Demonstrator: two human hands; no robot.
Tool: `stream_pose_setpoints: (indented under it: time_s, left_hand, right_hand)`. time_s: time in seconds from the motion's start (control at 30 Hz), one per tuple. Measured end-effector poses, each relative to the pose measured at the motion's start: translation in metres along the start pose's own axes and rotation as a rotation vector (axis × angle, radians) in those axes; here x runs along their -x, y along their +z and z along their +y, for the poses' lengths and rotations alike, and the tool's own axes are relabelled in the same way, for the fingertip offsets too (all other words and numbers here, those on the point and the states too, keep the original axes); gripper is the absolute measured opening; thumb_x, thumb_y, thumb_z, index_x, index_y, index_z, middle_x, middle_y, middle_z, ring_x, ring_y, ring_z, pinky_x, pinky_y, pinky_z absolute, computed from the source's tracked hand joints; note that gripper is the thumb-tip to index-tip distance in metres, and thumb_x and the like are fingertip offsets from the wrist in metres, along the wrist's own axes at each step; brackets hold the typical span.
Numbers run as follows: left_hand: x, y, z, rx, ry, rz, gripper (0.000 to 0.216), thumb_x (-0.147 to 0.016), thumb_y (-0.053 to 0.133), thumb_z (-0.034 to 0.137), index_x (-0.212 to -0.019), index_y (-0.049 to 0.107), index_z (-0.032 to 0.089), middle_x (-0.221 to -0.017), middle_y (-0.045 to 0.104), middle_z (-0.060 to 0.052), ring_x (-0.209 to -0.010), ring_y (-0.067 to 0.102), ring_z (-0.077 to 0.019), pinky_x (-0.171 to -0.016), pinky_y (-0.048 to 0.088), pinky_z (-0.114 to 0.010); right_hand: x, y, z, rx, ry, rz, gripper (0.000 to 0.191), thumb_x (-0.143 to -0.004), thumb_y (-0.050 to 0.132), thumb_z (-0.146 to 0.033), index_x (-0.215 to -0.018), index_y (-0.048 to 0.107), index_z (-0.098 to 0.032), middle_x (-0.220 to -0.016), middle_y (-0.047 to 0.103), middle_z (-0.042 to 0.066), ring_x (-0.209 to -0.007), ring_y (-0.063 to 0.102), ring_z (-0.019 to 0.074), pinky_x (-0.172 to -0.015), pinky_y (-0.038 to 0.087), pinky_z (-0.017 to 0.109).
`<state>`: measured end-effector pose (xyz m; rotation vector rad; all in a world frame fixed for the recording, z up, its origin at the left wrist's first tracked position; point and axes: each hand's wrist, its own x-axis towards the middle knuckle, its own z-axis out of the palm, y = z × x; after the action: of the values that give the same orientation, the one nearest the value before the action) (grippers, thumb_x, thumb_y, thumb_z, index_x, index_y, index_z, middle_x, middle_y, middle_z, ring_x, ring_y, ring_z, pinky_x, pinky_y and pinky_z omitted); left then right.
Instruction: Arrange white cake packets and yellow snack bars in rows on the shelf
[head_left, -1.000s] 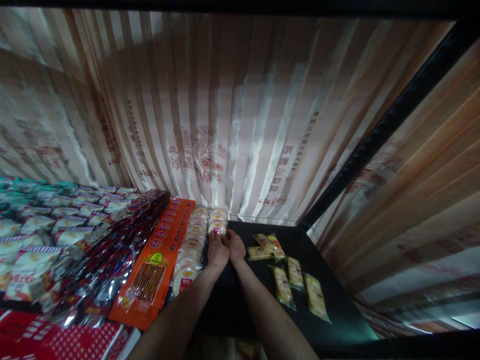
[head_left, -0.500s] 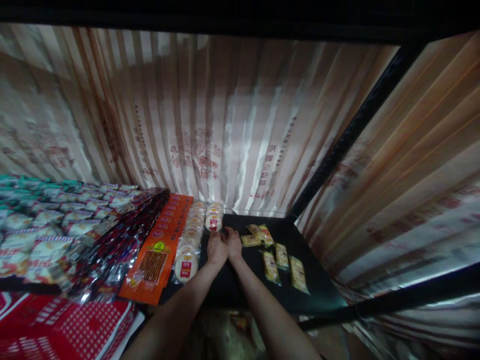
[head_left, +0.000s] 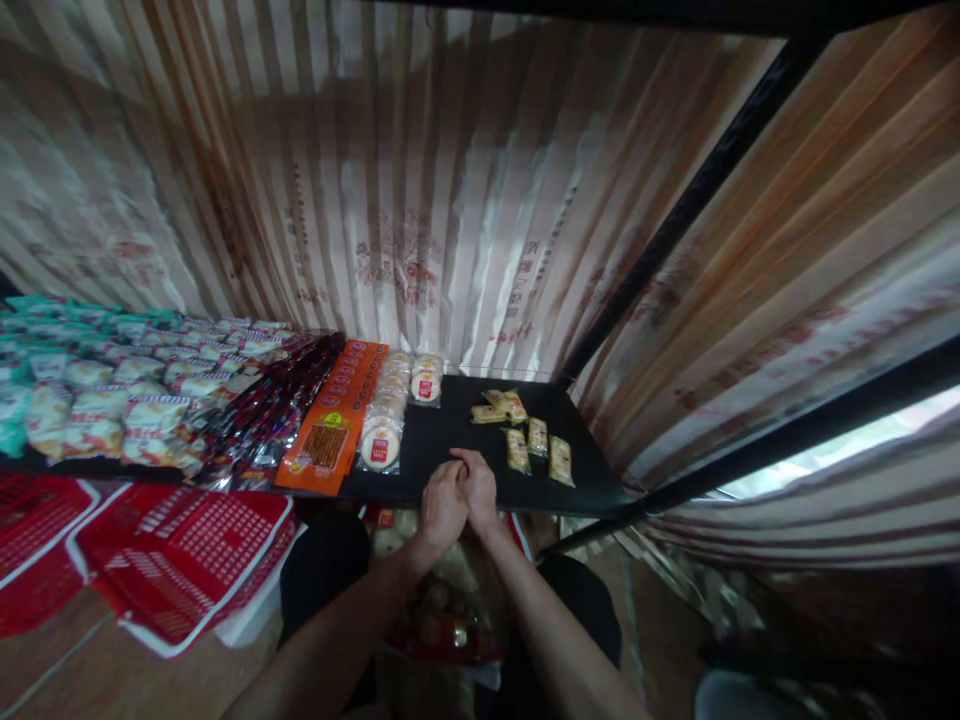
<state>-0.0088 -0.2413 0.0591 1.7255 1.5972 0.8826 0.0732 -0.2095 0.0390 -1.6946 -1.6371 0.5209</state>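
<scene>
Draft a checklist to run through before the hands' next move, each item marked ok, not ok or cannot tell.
1. Left hand and right hand clear of packs on the black shelf: ok.
2. Both hands empty: cannot tell; palms hidden.
3. Long row of round white packs beside the orange packaging: ok.
4. Short white row reaching the shelf's front edge: not ok.
5. Yellow packets in one straight line: not ok; scattered.

Over the front edge of the black shelf [head_left: 431, 430], the left hand [head_left: 444, 502] and the right hand [head_left: 480, 487] overlap, so I cannot tell whether something is between them. Toward the shelf's right edge, the print on the yellow packets [head_left: 559, 461] is too small for reading. The picture's left edge cuts the green packets [head_left: 11, 420]. Below the front edge, the goods [head_left: 439, 610] are dim and blurred.
</scene>
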Motion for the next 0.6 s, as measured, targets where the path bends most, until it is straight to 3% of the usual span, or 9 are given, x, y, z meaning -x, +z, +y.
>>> stream_pose_setpoints:
  time_s: [0.13,0.27,0.4,0.5,0.6]
  left_hand:
    - [0.046,0.010,-0.015,0.053,0.037,-0.024,0.045,-0.077,0.035,0.009,-0.117,0.054,0.012,-0.121,0.057,-0.009,-0.114,0.049,-0.0164,-0.103,0.034,-0.026]
    - [0.084,0.022,-0.039,0.095,0.015,-0.078,0.045,-0.078,0.032,0.011,-0.116,0.055,0.015,-0.124,0.056,-0.008,-0.119,0.046,-0.0166,-0.107,0.031,-0.030]
    - [0.095,0.028,-0.057,0.047,-0.223,-0.110,0.046,-0.073,0.034,0.005,-0.111,0.057,0.014,-0.120,0.058,-0.009,-0.116,0.049,-0.0142,-0.104,0.033,-0.026]
    - [0.086,0.027,-0.065,-0.011,-0.475,-0.103,0.043,-0.075,0.036,0.004,-0.114,0.054,0.011,-0.121,0.057,-0.012,-0.114,0.050,-0.0149,-0.100,0.035,-0.025]
    - [0.075,0.023,-0.070,-0.023,-0.631,-0.111,0.042,-0.075,0.040,0.005,-0.116,0.052,0.011,-0.122,0.056,-0.013,-0.113,0.051,-0.0155,-0.097,0.037,-0.025]
  right_hand:
    - [0.049,-0.003,0.011,-0.100,-0.063,-0.010,0.039,-0.069,0.036,-0.007,-0.090,0.067,-0.018,-0.092,0.066,0.006,-0.086,0.060,0.0161,-0.082,0.047,0.027]
    - [0.088,0.007,0.029,-0.015,-0.048,-0.103,0.038,-0.072,0.036,-0.007,-0.086,0.068,-0.020,-0.092,0.067,0.007,-0.090,0.060,0.0180,-0.086,0.046,0.029]
    - [0.102,0.025,0.045,0.140,-0.028,-0.273,0.040,-0.076,0.036,-0.008,-0.098,0.067,-0.018,-0.101,0.067,0.009,-0.097,0.061,0.0182,-0.090,0.044,0.029]
    - [0.101,0.039,0.056,0.233,-0.073,-0.333,0.045,-0.074,0.041,-0.007,-0.113,0.061,-0.014,-0.116,0.062,0.013,-0.108,0.056,0.0199,-0.097,0.040,0.032]
    - [0.098,0.052,0.066,0.253,-0.155,-0.411,0.051,-0.071,0.044,-0.006,-0.121,0.056,-0.013,-0.122,0.058,0.015,-0.114,0.053,0.0210,-0.102,0.035,0.036]
